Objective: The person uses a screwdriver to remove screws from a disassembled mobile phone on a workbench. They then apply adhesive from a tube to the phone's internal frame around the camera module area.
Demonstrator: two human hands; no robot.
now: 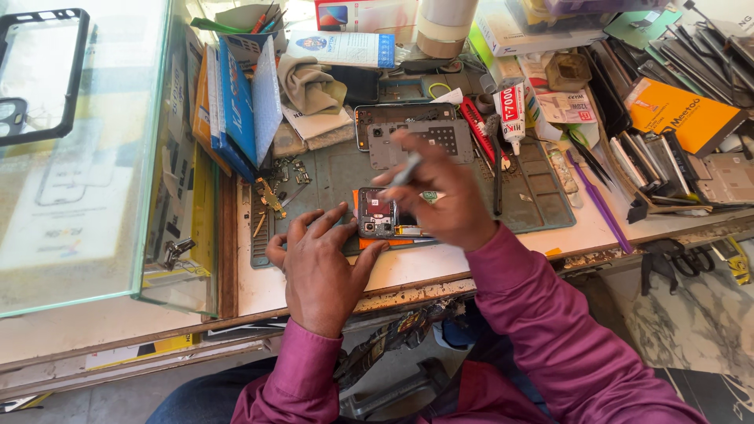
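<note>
Working at the centre of the frame, the person steadies an opened phone (378,213) on the green mat (542,200) with the left hand (320,263), fingers spread flat. The right hand (444,200) grips a slim tool (407,168) above it. Judging by this, disassembly is underway; the next move calls for precise tip placement.

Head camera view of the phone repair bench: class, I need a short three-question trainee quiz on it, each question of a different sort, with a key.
1. True or false: the left hand rests flat beside the opened phone.
2. What does the right hand hold? A) scissors B) a slim grey tool C) the glue tube
3. Fill in: the phone lies on a grey-green work ____.

Key
1. True
2. B
3. mat
</note>
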